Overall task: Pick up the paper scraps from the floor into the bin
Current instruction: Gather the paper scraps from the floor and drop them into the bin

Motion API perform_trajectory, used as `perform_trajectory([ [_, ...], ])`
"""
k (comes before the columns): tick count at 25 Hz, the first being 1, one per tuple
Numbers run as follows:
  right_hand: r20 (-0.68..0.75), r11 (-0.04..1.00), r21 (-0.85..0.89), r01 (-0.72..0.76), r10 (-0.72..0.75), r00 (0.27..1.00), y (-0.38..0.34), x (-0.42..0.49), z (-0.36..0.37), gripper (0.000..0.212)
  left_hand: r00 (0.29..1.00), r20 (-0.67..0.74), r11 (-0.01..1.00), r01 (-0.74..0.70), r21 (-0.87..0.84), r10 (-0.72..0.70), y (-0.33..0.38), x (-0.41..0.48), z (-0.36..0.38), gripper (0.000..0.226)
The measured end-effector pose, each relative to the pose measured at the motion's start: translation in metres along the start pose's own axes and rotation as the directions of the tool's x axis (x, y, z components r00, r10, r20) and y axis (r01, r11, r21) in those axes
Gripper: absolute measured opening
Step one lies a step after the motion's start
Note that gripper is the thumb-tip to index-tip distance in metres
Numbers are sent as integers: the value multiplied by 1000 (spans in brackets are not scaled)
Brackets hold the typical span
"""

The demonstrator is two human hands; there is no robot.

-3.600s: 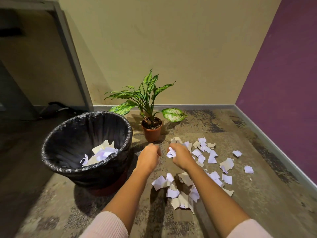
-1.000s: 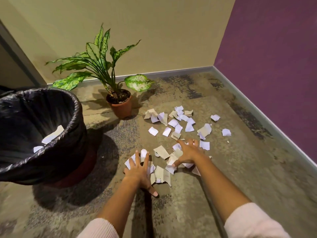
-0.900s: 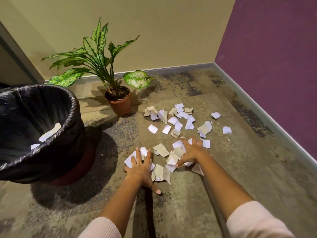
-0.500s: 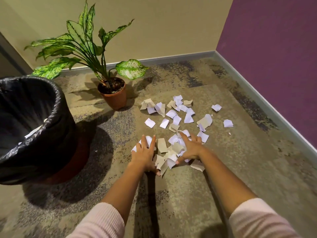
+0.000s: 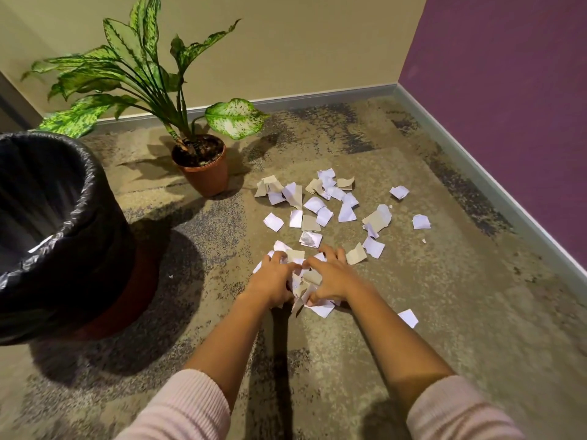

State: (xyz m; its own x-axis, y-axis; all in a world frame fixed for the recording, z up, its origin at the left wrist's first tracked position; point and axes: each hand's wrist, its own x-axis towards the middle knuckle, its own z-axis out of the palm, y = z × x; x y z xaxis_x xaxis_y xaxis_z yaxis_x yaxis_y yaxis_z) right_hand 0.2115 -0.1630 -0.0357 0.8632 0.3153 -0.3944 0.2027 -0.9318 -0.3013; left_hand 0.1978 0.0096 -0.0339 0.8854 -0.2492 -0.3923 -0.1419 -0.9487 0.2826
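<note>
White and tan torn paper scraps (image 5: 320, 214) lie scattered over the mottled brown carpet floor (image 5: 444, 296), most of them in a loose spread between the terracotta-potted variegated plant (image 5: 203, 166) and the purple wall (image 5: 524, 106).

Both hands are down on the nearest cluster. The left hand (image 5: 274, 281) and the right hand (image 5: 330, 279) sit just beside each other, fingers curled inward and their tips nearly meeting, with a bunch of crumpled pieces (image 5: 303, 285) squeezed between the palms. That handful is touching the carpet at its lower edge, so it reads as gathered but not yet lifted (a few slips poke out from under the right wrist side).

The round bin lined with a black plastic bag (image 5: 63, 217) stands well apart to the left of the hands. A pale sliver shows low inside its liner, so at least some paper appears to be in there already; how much is hidden by the rim.

By my judgement the job is partway through. Left to do: carry this bunch across to the bin, then clear the farther spread, roughly two dozen pieces, plus the strays: one white square (image 5: 408, 317) near the right forearm, two more (image 5: 421, 222) toward the purple wall, and tiny crumbs that will need fingertip picking. Several more handfuls seem likely.
</note>
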Motion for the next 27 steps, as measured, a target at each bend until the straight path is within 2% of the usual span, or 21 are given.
perform_trajectory([
  [5, -51, 998, 66, 0, 3, 999, -6, -8, 13, 51, 989, -149, 996, -22, -90, 8, 4, -7, 8, 41],
  [10, -46, 992, 123, -5, 11, 999, -17, -18, 18, 35, 981, -184, 993, 43, -110, -63, 10, -16, 7, 24],
  [16, -56, 959, 279, -56, 74, 996, -30, -26, 14, 49, 975, -190, 973, 72, -219, -115, 9, -36, -1, 18],
  [21, -134, 882, 462, -86, 166, 977, -39, -33, -19, 45, 946, -255, 949, 121, -292, -199, -1, -53, -33, 14],
  [24, -166, 856, 508, -96, 207, 964, -49, -37, -47, 54, 925, -304, 947, 138, -291, -228, -11, -67, -62, 18],
  [27, -228, 855, 516, -55, 199, 953, -71, -41, -77, 45, 898, -372, 954, 140, -263, -235, -19, -79, -94, 11],
])
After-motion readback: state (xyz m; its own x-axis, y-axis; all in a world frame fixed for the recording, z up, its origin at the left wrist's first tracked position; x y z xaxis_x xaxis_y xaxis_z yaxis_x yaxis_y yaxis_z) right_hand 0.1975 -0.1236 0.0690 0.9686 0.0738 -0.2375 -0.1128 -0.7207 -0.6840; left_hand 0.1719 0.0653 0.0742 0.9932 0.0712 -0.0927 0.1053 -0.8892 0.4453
